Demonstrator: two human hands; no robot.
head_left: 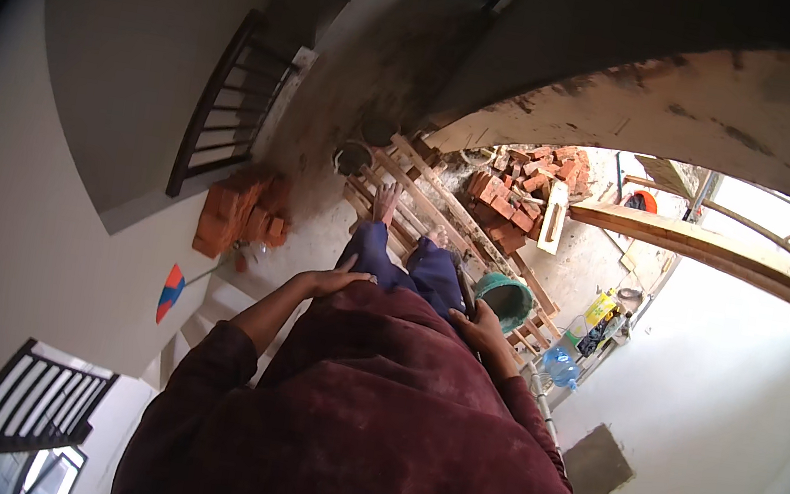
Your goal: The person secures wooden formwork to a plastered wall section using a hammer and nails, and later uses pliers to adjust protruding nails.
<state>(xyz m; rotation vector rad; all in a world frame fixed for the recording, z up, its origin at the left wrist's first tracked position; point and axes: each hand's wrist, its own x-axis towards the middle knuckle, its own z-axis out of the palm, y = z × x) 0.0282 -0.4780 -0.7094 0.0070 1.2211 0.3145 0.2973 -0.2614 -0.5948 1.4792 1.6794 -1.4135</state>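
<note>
My left hand (337, 282) lies flat against the hem of my dark red shirt, fingers stretched out and nothing in it. On the other side, my right hand (479, 326) is closed around a dark, slender handle (466, 288) beside my thigh; what kind of tool it belongs to I cannot make out. Just right of that handle is a green bucket (505, 301) with grey residue inside. My bare feet (387, 202) stand on a scaffold of wooden planks (458, 217).
Two dark buckets (354, 157) are at the planks' far left end. Red bricks lie in a heap (524, 192) beyond the scaffold and in a stack (236, 213) at left. A timber beam (718, 250) crosses at right, above a blue plastic bottle (561, 365). Dark railings (232, 113) stand left.
</note>
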